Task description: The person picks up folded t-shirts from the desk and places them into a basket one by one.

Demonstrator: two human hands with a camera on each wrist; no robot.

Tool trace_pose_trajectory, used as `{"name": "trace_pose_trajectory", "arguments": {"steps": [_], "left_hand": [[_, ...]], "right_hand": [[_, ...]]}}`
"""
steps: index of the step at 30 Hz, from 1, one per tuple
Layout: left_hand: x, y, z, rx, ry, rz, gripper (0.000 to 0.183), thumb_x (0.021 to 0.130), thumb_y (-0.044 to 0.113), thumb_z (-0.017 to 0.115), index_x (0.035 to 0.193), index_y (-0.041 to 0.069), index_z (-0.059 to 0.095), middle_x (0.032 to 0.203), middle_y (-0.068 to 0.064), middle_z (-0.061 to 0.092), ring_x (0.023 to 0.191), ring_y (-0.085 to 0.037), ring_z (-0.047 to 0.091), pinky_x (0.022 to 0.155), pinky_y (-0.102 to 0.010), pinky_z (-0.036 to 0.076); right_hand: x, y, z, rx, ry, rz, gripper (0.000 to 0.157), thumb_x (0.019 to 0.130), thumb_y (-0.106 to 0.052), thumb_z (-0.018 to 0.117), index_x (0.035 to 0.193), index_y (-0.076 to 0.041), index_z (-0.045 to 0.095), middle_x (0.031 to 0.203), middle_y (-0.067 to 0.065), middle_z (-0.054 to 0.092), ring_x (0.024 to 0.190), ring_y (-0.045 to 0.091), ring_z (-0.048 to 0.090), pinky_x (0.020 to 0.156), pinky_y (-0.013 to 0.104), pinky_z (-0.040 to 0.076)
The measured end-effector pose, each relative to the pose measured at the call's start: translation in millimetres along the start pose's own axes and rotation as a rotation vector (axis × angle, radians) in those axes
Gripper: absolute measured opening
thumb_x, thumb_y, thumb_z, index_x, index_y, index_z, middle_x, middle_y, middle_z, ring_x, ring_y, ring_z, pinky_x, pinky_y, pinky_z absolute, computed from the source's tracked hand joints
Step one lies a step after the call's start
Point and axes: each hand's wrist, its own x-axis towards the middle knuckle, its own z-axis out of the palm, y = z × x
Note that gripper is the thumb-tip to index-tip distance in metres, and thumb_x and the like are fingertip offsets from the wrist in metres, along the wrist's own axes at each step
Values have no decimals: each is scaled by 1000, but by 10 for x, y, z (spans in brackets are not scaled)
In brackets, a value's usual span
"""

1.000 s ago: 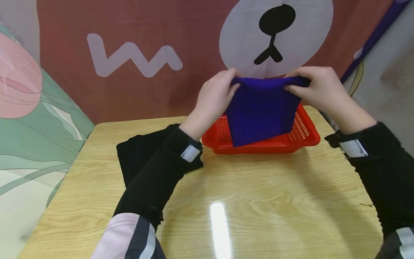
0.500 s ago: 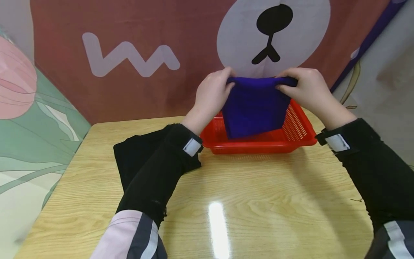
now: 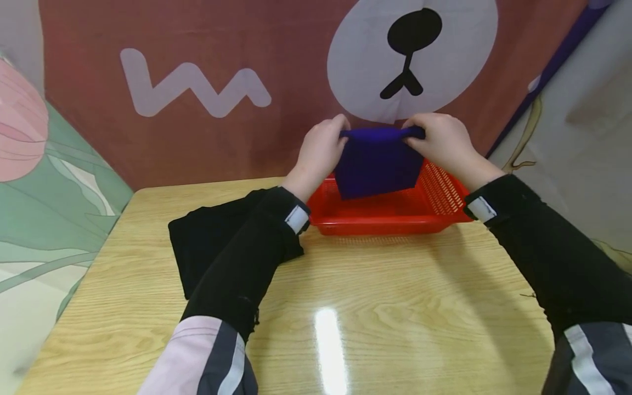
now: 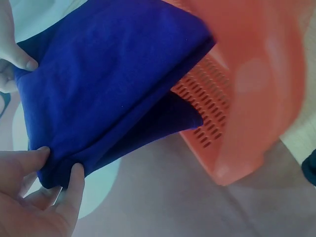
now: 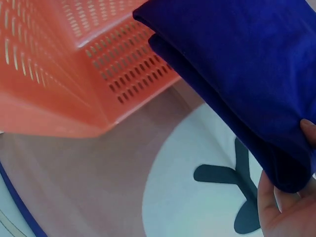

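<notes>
A folded blue-purple cloth (image 3: pixel 379 164) hangs over the red plastic basket (image 3: pixel 385 226), its lower edge within the basket's outline in the head view. My left hand (image 3: pixel 320 149) pinches the top left corner between thumb and fingers. At the top right corner, my right hand (image 3: pixel 443 141) pinches the same folded edge. Two layers of the cloth (image 4: pixel 113 74) part slightly along the lower side in the left wrist view. From the right wrist, the cloth (image 5: pixel 237 59) shows a rounded fold beside my fingers (image 5: pixel 269 200).
A black folded cloth (image 3: pixel 212 230) lies on the wooden table (image 3: pixel 395 307) left of the basket, partly hidden under my left forearm. Behind the table hangs a brown printed curtain (image 3: pixel 197 137) with a bear's muzzle.
Both hands have lowered slightly and come closer together with the blue-purple cloth. Its lower edge has moved back from the basket's front rim to over the inside. The black cloth stays put.
</notes>
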Motion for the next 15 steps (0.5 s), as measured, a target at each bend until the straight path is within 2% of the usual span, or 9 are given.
{"name": "trace_pose_trajectory", "arguments": {"steps": [8, 15], "left_hand": [[79, -78, 91, 26, -57, -31, 20, 105, 18, 60, 124, 10, 59, 120, -7, 69, 111, -22, 64, 102, -32, 52], [123, -123, 133, 37, -67, -12, 18, 104, 14, 62, 120, 8, 60, 117, -9, 69, 111, -24, 64, 99, -33, 53]], "right_hand": [[90, 35, 152, -41, -27, -14, 23, 99, -11, 67, 120, -2, 68, 120, 24, 71, 107, 41, 67, 100, 58, 52], [153, 58, 244, -96, -17, -38, 19, 99, -10, 67, 116, -2, 66, 117, 24, 72, 105, 41, 67, 94, 58, 54]]}}
